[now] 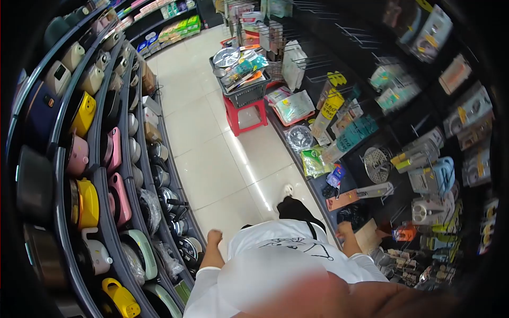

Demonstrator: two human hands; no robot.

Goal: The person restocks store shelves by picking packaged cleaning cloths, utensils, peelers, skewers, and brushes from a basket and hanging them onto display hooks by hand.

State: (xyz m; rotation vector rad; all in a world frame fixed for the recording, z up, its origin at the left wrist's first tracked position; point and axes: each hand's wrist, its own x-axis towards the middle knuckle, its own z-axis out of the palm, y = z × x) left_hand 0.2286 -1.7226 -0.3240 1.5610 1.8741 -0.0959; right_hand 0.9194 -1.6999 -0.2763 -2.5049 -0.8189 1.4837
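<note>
My left hand point(214, 237) hangs beside my white shirt over the tiled floor. Its fingers look curled in, and nothing shows in them. The stocked shelves on the left stand a little way from it. On the other side my right hand point(344, 230) is held low, its fingers also curled with nothing visible in them. Close to that hand are a black plastic-wrapped bundle point(352, 214) and a brown cardboard piece point(369, 236) on the low right shelf; whether the hand touches either, I cannot tell.
Pots and small appliances, such as a yellow cooker point(86, 204), fill the left shelves point(59, 159). Ahead, a grey basket point(245, 93) heaped with packets sits on a red stool point(247, 117). Packaged kitchen goods point(432, 169) hang from hooks along the right wall. Floor tiles point(212, 153) run between.
</note>
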